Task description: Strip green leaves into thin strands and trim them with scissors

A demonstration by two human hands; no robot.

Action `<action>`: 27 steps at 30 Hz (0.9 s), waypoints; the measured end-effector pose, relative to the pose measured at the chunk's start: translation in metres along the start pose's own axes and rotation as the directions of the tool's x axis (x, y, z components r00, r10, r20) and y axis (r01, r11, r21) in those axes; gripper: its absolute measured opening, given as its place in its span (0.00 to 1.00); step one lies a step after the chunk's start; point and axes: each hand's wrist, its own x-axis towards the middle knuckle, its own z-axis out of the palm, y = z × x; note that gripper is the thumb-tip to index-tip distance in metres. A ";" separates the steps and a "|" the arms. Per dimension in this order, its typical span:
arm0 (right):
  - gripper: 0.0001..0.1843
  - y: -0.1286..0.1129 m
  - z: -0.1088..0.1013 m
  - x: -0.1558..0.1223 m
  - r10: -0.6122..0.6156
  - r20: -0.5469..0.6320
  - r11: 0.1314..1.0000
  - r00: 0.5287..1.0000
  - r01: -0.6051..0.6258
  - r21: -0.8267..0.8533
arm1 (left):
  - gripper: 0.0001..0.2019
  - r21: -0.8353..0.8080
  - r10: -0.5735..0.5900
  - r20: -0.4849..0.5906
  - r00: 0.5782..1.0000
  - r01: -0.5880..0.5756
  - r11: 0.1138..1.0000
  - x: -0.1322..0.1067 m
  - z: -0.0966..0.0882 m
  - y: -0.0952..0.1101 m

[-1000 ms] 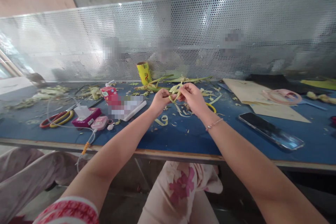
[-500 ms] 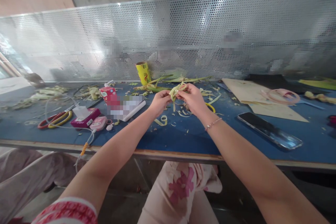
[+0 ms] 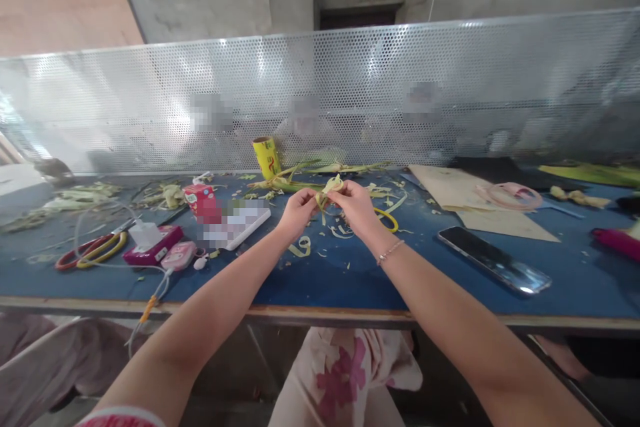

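Head view: above the desk (image 3: pixel 325 283), my left hand (image 3: pixel 299 211) and right hand (image 3: pixel 356 209), fingertips pinched together, both grip a folded pale-green leaf strip (image 3: pixel 332 185), at two o'clock from the left and ten from the right, its long axis unclear.

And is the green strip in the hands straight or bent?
Bent: the strip curls between the left hand and right hand, which hide part of it.

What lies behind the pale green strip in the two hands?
Beyond the strip, green stalks lie on the blue table. Whatever sits directly behind the strip, left hand and right hand is covered.
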 end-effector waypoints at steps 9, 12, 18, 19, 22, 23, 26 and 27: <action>0.10 -0.016 -0.006 -0.010 -0.373 0.200 0.805 0.906 0.423 -0.415 | 0.15 -0.140 -0.047 -0.007 0.999 0.045 0.989 0.000 -0.001 0.005; 0.11 -0.021 -0.009 -0.012 -0.415 0.234 0.820 0.879 0.473 -0.324 | 0.12 -0.177 -0.081 0.023 0.996 0.084 0.981 -0.001 -0.002 0.008; 0.11 -0.003 -0.013 0.005 -0.216 -0.082 0.969 0.973 0.204 -0.138 | 0.06 -0.165 -0.136 -0.013 0.991 0.132 0.977 -0.001 -0.001 0.009; 0.12 0.001 -0.013 0.008 -0.156 -0.082 0.985 0.984 0.149 -0.085 | 0.06 -0.161 -0.140 -0.015 0.990 0.136 0.978 -0.001 -0.001 0.008; 0.19 0.007 -0.009 0.012 -0.014 0.016 0.999 1.000 0.013 0.034 | 0.08 -0.145 -0.141 -0.024 0.990 0.136 0.980 -0.001 -0.001 0.007; 0.20 0.006 -0.008 0.011 0.001 0.053 0.999 0.999 -0.004 0.051 | 0.08 -0.139 -0.137 -0.024 0.990 0.132 0.981 -0.001 0.000 0.006; 0.20 0.001 -0.005 0.005 -0.025 0.061 0.999 0.998 0.024 0.029 | 0.11 -0.114 -0.131 -0.012 0.991 0.128 0.985 -0.001 0.000 0.003; 0.19 -0.001 -0.005 0.004 -0.045 0.038 0.999 0.998 0.045 -0.002 | 0.12 -0.103 -0.131 -0.011 0.991 0.129 0.986 -0.001 0.000 0.002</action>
